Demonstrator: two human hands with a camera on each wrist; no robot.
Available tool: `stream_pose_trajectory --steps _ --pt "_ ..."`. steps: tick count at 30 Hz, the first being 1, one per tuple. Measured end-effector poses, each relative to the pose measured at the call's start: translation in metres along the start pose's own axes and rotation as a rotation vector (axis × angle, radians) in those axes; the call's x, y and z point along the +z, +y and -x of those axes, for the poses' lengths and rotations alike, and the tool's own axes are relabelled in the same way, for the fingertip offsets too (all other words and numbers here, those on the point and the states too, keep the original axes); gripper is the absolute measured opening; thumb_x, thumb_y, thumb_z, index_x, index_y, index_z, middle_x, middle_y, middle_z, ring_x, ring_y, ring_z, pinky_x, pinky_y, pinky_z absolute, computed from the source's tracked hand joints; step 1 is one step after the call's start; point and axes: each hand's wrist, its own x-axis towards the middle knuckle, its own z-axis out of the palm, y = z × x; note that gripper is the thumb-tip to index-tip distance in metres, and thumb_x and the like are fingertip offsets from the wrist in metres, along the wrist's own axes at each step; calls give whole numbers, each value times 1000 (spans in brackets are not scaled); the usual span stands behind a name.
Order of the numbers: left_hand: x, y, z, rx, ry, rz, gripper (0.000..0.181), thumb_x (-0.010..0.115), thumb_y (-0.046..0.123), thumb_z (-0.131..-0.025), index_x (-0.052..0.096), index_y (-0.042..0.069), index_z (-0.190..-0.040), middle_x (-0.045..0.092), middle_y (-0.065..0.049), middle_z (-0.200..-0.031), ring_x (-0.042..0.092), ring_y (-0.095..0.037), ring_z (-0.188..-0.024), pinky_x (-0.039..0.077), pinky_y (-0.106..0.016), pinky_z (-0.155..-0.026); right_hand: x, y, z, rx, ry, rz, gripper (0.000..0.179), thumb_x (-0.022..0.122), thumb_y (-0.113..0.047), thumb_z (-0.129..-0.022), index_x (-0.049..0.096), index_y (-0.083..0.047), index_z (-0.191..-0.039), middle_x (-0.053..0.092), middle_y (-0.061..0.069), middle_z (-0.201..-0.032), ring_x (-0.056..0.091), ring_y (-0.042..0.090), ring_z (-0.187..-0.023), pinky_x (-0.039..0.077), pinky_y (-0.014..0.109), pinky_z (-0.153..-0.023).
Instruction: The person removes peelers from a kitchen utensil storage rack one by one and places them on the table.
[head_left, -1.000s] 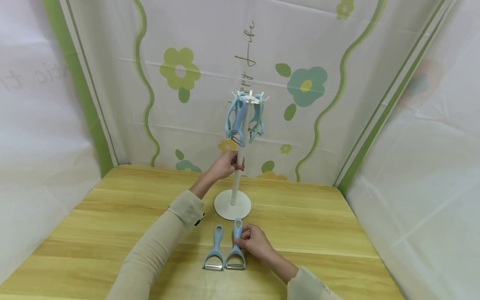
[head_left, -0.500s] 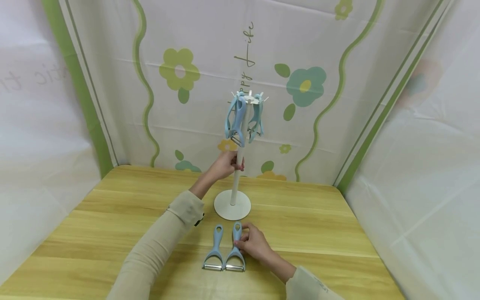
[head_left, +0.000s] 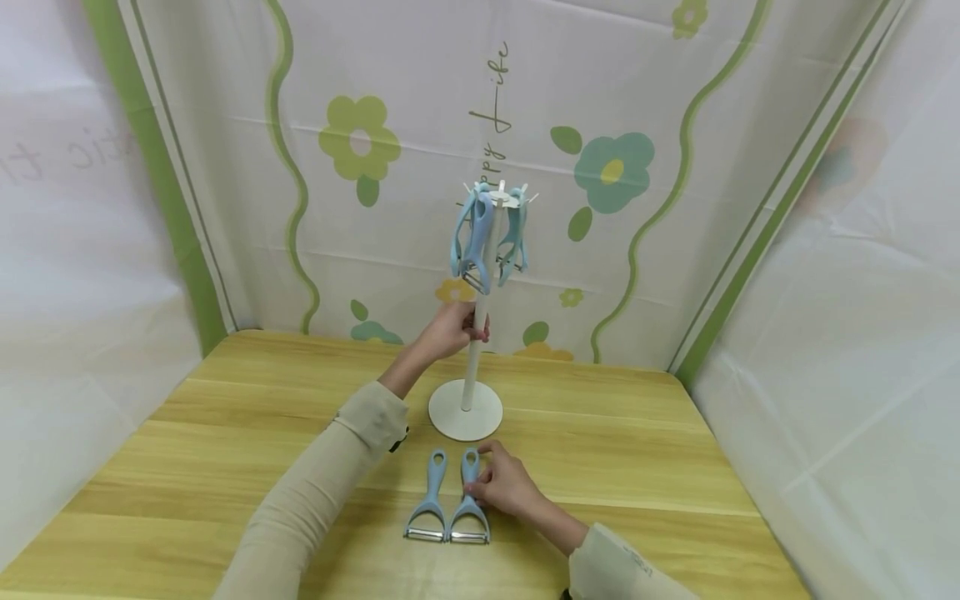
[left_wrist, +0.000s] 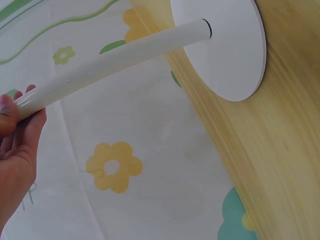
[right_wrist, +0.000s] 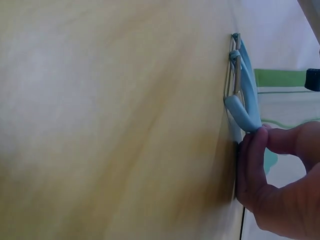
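Note:
My left hand (head_left: pixel 452 327) grips the white pole (left_wrist: pixel 115 60) of an upright stand, below its hooks. Blue and teal peelers (head_left: pixel 477 242) hang from those hooks, blades down. The stand's round white base (head_left: pixel 450 417) sits on the table. In front of it lie two blue Y-shaped peelers side by side, handles pointing to the stand: a left peeler (head_left: pixel 431 496) and a right peeler (head_left: pixel 470 508). My right hand (head_left: pixel 510 483) pinches the right peeler's handle between thumb and fingers. In the right wrist view the fingers (right_wrist: pixel 252 165) lie along the table surface beside the peeler (right_wrist: pixel 242 115).
The wooden table (head_left: pixel 637 467) extends around the stand on both sides. A white cloth backdrop (head_left: pixel 420 50) with printed flowers rises behind the table's far edge. Cloth walls (head_left: pixel 862 333) flank it left and right. The hook tips (head_left: pixel 531 198) stick out at the stand's top.
The right peeler's handle end has swung down and slightly left, now nearly parallel to the other peeler. My right hand has shifted slightly left with it. My left hand has stayed on the pole.

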Motion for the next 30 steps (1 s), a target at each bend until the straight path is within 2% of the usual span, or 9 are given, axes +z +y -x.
stream_pose_trajectory --steps 6,10,17,19,25,30 --pt "0 -4 -2 22 -3 25 4 63 -4 -94 63 0 -92 71 -17 -93 72 -25 -87 61 -35 -83 -2 -1 -1 -5 -24 67 62 77 -10 -87 42 8 -134 64 1 -68 60 10 -55 44 20 -51" --pt "0 -10 -2 54 -20 56 4 64 -3 -94 65 1 -92 71 -15 -93 73 -28 -89 61 -35 -84 -4 -2 -1 8 -41 56 59 75 -11 -89 42 8 -134 64 2 -69 62 13 -56 46 21 -51" --pt "-3 -12 0 70 -85 103 19 54 -4 -99 64 -5 -115 73 -19 -110 70 -34 -108 56 -43 -97 -18 -3 -3 -38 -5 133 51 67 -14 -94 45 8 -134 67 5 -70 54 8 -55 43 21 -50" --pt "-3 -12 0 71 -94 114 20 52 -4 -100 63 -5 -116 73 -19 -109 69 -35 -110 55 -45 -98 -22 -6 -4 -45 6 133 49 66 -14 -95 45 7 -134 67 6 -71 55 9 -56 43 21 -51" --pt "-2 -14 0 68 -64 111 14 54 -7 -97 65 1 -100 72 -13 -92 71 -31 -95 57 -43 -90 -28 -11 -8 -43 15 53 45 63 -8 -96 44 7 -133 69 11 -75 64 20 -62 48 22 -53" --pt "0 -16 -1 55 -34 96 12 57 -5 -96 67 3 -97 72 -10 -91 71 -23 -89 57 -39 -85 -31 -12 -10 -39 21 -33 45 62 -5 -95 43 8 -134 69 14 -78 66 21 -65 56 24 -58"
